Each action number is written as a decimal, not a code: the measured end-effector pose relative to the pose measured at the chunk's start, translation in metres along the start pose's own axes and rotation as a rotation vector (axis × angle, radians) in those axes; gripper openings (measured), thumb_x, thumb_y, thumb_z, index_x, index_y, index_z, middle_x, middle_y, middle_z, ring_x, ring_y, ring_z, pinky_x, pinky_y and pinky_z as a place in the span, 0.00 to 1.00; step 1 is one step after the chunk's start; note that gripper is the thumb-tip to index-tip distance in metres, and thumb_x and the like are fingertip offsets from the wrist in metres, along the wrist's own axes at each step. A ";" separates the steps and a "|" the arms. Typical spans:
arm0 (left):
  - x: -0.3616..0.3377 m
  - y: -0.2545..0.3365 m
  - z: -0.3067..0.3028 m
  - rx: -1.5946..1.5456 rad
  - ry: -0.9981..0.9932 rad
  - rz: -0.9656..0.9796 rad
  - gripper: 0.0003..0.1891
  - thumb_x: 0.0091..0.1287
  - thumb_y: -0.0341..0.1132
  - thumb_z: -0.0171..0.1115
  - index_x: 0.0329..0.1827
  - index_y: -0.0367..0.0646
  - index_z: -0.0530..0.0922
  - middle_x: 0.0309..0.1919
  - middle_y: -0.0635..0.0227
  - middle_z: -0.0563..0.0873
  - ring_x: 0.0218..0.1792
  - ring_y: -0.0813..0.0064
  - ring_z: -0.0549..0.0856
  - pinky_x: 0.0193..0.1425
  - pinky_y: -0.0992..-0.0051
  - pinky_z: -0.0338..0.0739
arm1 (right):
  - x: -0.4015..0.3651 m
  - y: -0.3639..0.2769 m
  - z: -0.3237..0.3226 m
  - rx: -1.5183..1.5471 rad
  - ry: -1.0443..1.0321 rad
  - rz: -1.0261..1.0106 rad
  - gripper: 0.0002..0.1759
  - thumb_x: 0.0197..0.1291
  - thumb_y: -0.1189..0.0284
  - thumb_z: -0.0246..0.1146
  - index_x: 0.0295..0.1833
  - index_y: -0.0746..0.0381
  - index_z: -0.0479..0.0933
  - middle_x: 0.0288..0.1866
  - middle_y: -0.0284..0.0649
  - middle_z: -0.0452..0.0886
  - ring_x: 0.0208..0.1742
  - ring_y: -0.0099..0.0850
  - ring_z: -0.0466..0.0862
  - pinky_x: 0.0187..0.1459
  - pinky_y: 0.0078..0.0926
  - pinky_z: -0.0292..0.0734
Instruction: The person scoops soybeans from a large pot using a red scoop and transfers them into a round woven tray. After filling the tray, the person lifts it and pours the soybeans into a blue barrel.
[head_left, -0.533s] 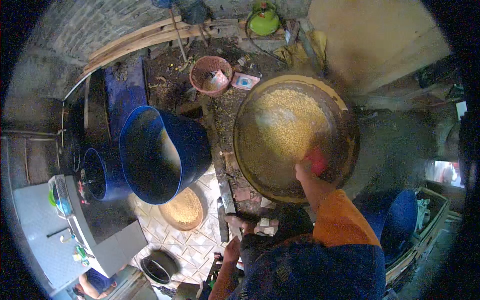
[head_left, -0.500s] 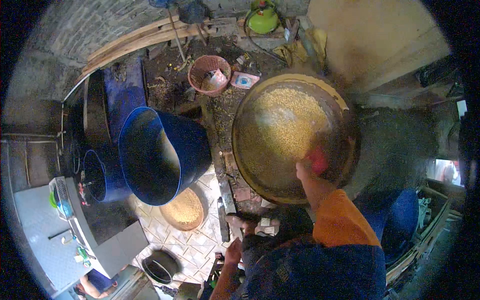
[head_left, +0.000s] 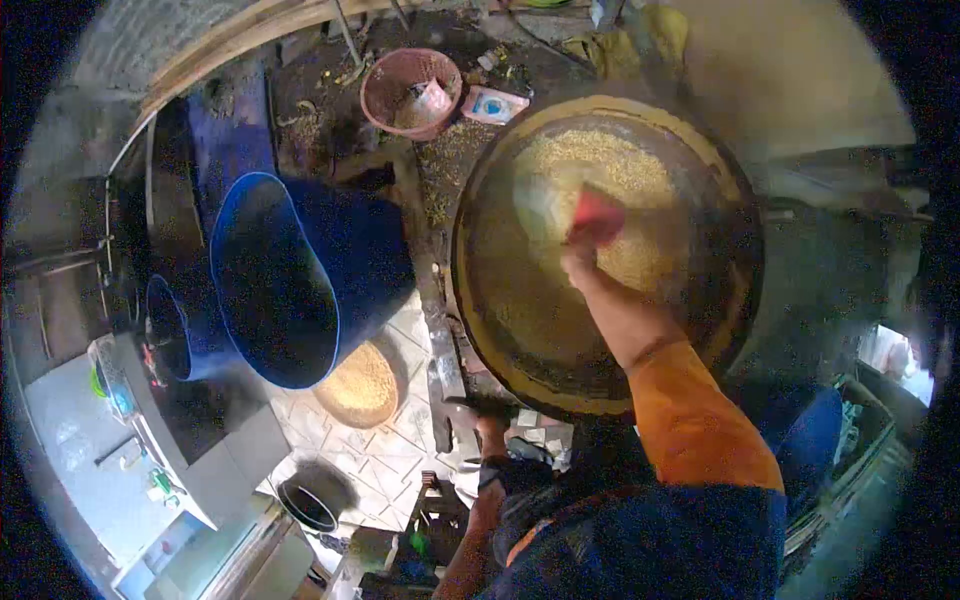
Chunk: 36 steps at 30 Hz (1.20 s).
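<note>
My right hand is closed around the handle of a red plastic scoop, blurred by motion. Both are over a wide round vat, whose cloudy water holds pale yellow beans heaped toward its far side. Whitish steam or foam blurs the part left of the scoop. Low in the view, my left hand hangs close to my leg, beside the dark clothing. Its fingers are too hidden to make out.
Left of the vat stands a tall blue barrel, with a smaller blue barrel beyond it. A basket of beans and a black bucket sit on the tiles. A pink basket lies at the back.
My right hand and the red scoop have moved up and left across the vat, from its lower right toward the middle of the beans. The camera view has tilted slightly downward.
</note>
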<state>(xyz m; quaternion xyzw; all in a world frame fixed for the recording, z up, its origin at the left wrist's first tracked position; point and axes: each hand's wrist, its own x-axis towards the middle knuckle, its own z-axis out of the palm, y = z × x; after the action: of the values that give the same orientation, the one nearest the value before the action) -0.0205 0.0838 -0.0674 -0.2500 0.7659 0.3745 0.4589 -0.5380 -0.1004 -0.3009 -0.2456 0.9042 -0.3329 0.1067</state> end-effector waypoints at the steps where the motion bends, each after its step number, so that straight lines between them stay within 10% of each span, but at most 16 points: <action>1: 0.004 -0.003 0.005 -0.065 0.034 0.039 0.21 0.57 0.41 0.46 0.55 0.48 0.68 0.57 0.63 0.67 0.58 0.63 0.65 0.59 0.70 0.63 | 0.000 0.000 0.005 0.051 -0.232 0.113 0.05 0.51 0.72 0.52 0.31 0.62 0.71 0.26 0.40 0.73 0.25 0.33 0.71 0.30 0.34 0.65; 5: 0.001 0.001 -0.008 0.301 0.105 0.132 0.19 0.58 0.39 0.47 0.53 0.47 0.69 0.56 0.63 0.68 0.57 0.65 0.67 0.58 0.69 0.65 | -0.008 -0.056 -0.025 0.601 -0.535 0.453 0.09 0.49 0.76 0.53 0.38 0.63 0.70 0.31 0.38 0.74 0.28 0.30 0.71 0.31 0.33 0.66; 7: 0.000 -0.007 0.002 -0.316 0.509 0.231 0.16 0.58 0.36 0.48 0.51 0.46 0.70 0.53 0.60 0.71 0.52 0.62 0.72 0.55 0.69 0.68 | -0.024 -0.086 -0.028 0.336 -0.460 0.339 0.10 0.47 0.77 0.54 0.38 0.61 0.70 0.31 0.36 0.72 0.27 0.27 0.69 0.28 0.29 0.66; 10: -0.014 0.007 -0.028 -0.730 0.393 -0.019 0.16 0.58 0.34 0.50 0.50 0.46 0.70 0.50 0.57 0.73 0.47 0.59 0.76 0.52 0.70 0.70 | -0.048 -0.102 -0.047 0.673 -0.566 0.515 0.09 0.45 0.77 0.56 0.35 0.57 0.70 0.26 0.32 0.70 0.23 0.24 0.68 0.21 0.26 0.62; 13: -0.020 0.002 -0.036 -0.352 0.457 0.107 0.15 0.58 0.36 0.49 0.49 0.45 0.70 0.48 0.56 0.75 0.45 0.57 0.77 0.49 0.69 0.72 | -0.058 -0.118 -0.086 0.845 -0.833 0.605 0.07 0.46 0.76 0.57 0.31 0.53 0.69 0.20 0.27 0.67 0.17 0.19 0.65 0.14 0.20 0.56; 21: -0.043 0.007 -0.070 -0.604 0.489 -0.066 0.17 0.63 0.40 0.45 0.46 0.36 0.71 0.34 0.54 0.78 0.41 0.60 0.77 0.46 0.70 0.72 | -0.096 -0.122 -0.174 1.218 -1.090 1.015 0.07 0.50 0.73 0.58 0.32 0.52 0.67 0.19 0.22 0.66 0.14 0.12 0.62 0.11 0.09 0.51; 23: -0.048 0.005 -0.063 -1.105 0.621 -0.074 0.20 0.64 0.43 0.44 0.47 0.35 0.71 0.33 0.54 0.78 0.41 0.64 0.78 0.46 0.71 0.71 | -0.106 -0.130 -0.202 1.219 -1.083 1.011 0.06 0.51 0.74 0.57 0.33 0.52 0.67 0.20 0.23 0.66 0.14 0.11 0.62 0.11 0.08 0.51; 29: -0.055 -0.008 -0.070 -1.023 0.536 -0.183 0.23 0.62 0.47 0.45 0.56 0.41 0.67 0.48 0.54 0.75 0.51 0.61 0.74 0.53 0.70 0.67 | -0.118 -0.179 -0.290 1.258 -1.002 0.871 0.10 0.54 0.77 0.53 0.42 0.55 0.65 0.23 0.25 0.68 0.14 0.11 0.61 0.11 0.07 0.53; 31: -0.056 -0.023 -0.064 -0.501 0.741 0.192 0.23 0.63 0.46 0.45 0.55 0.39 0.68 0.49 0.54 0.75 0.51 0.63 0.74 0.53 0.73 0.67 | -0.120 -0.188 -0.308 1.245 -1.009 0.808 0.12 0.54 0.77 0.52 0.44 0.55 0.64 0.24 0.26 0.68 0.13 0.11 0.61 0.11 0.08 0.52; 32: -0.058 -0.020 -0.067 -0.826 0.553 -0.124 0.23 0.63 0.44 0.46 0.53 0.34 0.67 0.50 0.55 0.74 0.52 0.64 0.73 0.54 0.74 0.66 | -0.118 -0.195 -0.317 1.236 -1.014 0.787 0.12 0.54 0.77 0.52 0.44 0.55 0.64 0.24 0.26 0.68 0.13 0.11 0.61 0.11 0.08 0.52; 36: -0.093 0.004 -0.120 -0.815 0.621 -0.130 0.23 0.63 0.42 0.47 0.54 0.33 0.67 0.53 0.52 0.72 0.55 0.64 0.71 0.57 0.73 0.64 | -0.118 -0.224 -0.344 1.274 -0.984 0.736 0.12 0.54 0.77 0.52 0.45 0.56 0.64 0.24 0.27 0.68 0.13 0.11 0.60 0.11 0.08 0.52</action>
<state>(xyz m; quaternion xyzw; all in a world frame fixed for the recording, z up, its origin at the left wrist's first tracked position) -0.0433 -0.0066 0.0527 -0.5553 0.6407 0.5213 0.0973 -0.4756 0.0022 0.1087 0.0517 0.4204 -0.5742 0.7006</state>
